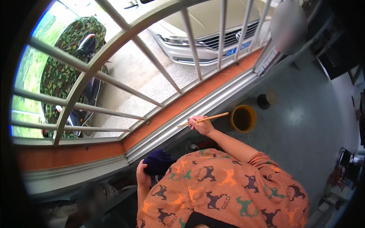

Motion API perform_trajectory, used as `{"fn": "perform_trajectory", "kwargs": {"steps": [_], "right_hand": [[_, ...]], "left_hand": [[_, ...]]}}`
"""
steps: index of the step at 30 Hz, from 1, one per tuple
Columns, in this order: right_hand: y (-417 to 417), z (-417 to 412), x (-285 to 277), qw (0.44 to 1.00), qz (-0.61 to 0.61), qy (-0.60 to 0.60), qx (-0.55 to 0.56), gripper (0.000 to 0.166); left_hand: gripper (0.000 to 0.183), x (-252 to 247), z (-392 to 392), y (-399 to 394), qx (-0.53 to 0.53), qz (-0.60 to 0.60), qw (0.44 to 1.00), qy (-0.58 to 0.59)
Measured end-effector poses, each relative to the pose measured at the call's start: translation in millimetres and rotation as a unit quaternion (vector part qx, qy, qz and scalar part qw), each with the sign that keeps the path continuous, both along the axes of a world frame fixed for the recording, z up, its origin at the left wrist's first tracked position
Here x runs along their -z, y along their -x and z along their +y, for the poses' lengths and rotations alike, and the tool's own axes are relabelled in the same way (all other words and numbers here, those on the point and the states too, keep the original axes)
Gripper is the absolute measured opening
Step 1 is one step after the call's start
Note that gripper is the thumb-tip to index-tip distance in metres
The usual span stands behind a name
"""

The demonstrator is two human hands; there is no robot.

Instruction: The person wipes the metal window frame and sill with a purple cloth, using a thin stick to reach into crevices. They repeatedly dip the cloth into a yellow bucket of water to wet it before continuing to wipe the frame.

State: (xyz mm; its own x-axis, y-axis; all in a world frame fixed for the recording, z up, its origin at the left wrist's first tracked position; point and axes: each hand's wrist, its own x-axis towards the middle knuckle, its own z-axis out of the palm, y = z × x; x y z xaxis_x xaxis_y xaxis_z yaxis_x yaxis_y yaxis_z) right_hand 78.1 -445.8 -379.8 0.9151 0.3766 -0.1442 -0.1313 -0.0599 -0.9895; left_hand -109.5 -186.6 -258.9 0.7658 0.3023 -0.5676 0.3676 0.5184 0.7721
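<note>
My right hand (202, 125) grips a slim wooden stick (216, 116), whose pointed end lies over the white sliding-window track (171, 129). The other end of the stick reaches up to the near side of a yellow bucket (254, 119) with a dark inside. Lower down, my left hand (143, 175) holds a bunched dark blue cloth (159, 162) in front of my body. Part of that cloth is hidden by my orange patterned top (211, 182).
Metal window bars (159, 65) curve outward beyond an orange tiled sill (188, 97). Outside stand a car (199, 31) and a motorbike under a camouflage cover (62, 68). A dark round container (263, 102) is on the grey floor (299, 114). A blurred person (289, 28) is at upper right.
</note>
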Motion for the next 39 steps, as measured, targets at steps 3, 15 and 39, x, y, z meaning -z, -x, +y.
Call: {"fn": "perform_trajectory", "kwargs": {"steps": [3, 15, 39], "right_hand": [[-14, -4, -12, 0.983, -0.172, 0.054, 0.021, 0.027], [17, 79, -122, 0.905, 0.052, -0.120, -0.404, 0.037], [-90, -84, -84, 0.849, -0.357, 0.385, 0.056, 0.017]], "left_hand": [[0.017, -16, 14, 11, 0.026, -0.048, 0.998, -0.036], [0.025, -93, 6, -87, 0.304, -0.265, 0.879, -0.253], [0.046, 57, 7, -157, 0.322, -0.029, 0.682, -0.655]]}}
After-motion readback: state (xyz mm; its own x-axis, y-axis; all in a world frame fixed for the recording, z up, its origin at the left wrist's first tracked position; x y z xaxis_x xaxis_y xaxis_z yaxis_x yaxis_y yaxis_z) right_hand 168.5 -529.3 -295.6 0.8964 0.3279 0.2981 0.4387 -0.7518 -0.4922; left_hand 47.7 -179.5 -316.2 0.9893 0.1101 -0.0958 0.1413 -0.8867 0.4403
